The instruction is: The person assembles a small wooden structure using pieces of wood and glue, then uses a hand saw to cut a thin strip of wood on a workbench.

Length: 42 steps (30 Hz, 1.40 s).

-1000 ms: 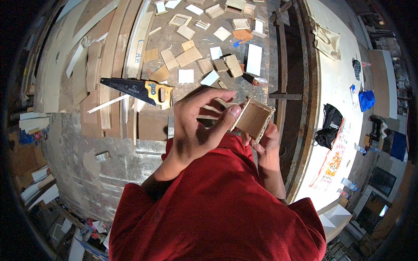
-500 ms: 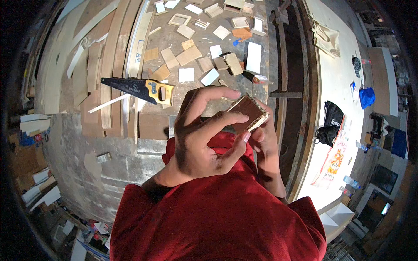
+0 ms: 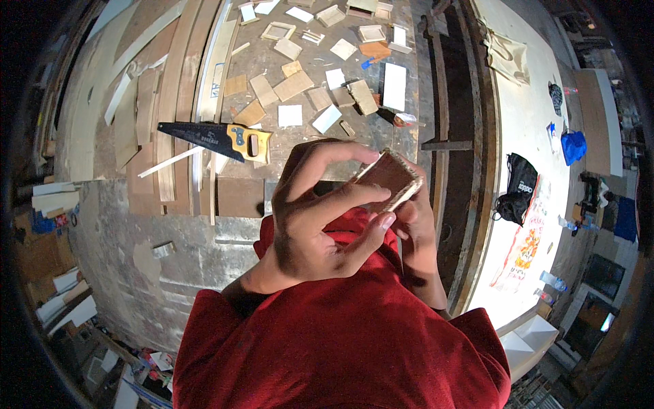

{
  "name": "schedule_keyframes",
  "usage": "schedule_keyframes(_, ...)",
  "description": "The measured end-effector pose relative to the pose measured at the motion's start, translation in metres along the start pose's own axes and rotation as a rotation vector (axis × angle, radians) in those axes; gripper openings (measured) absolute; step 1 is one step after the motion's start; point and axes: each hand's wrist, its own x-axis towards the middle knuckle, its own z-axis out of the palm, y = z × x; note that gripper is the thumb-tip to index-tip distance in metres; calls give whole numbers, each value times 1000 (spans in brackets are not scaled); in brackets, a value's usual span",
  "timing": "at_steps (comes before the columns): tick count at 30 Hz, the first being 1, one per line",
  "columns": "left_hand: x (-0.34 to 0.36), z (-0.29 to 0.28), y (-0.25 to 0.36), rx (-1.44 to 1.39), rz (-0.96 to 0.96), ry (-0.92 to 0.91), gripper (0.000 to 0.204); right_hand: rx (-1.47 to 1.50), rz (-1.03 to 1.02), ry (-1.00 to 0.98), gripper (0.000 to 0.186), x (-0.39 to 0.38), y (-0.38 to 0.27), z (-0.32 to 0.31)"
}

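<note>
Wooden box in both hands

Small wooden box, partly hidden
The left hand covers part of it; the right hand is partly behind it.

brightly lit pale tbl r of scuffed brown wkbench

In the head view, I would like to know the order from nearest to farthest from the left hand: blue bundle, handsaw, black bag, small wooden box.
1. Small wooden box: at the fingertips of the left hand.
2. Handsaw: to the left, slightly forward.
3. Black bag: to the right.
4. Blue bundle: farther right.
</note>
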Motion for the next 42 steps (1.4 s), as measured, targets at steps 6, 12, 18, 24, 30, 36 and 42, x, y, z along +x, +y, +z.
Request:
schedule_keyframes(6,-5,-9,-2,-77,4,112,38,311,89,63,97,-18,21,-32)
schedule_keyframes(12,-6,-10,-2,-94,59,58,64,114,-15,-71,107,-23,30,-26)
schedule_keyframes(18,-12,-8,-5,-82,61,22,73,552,171,-138,104,-11,32,-13)
schedule_keyframes(24,-14,-15,-7,-90,16,-15,71,606,127,44,103,-17,40,-5)
schedule_keyframes(30,-11,-28,-9,-115,48,-100,74,844,204,-253,95,-16,38,1)
schedule_keyframes(36,-9,-36,-18,-104,71,-65,59,740,147,-459,91,-11,48,2)
schedule_keyframes(42,-8,-41,-24,-77,99,-52,58,672,178,-424,96,-3,47,2)
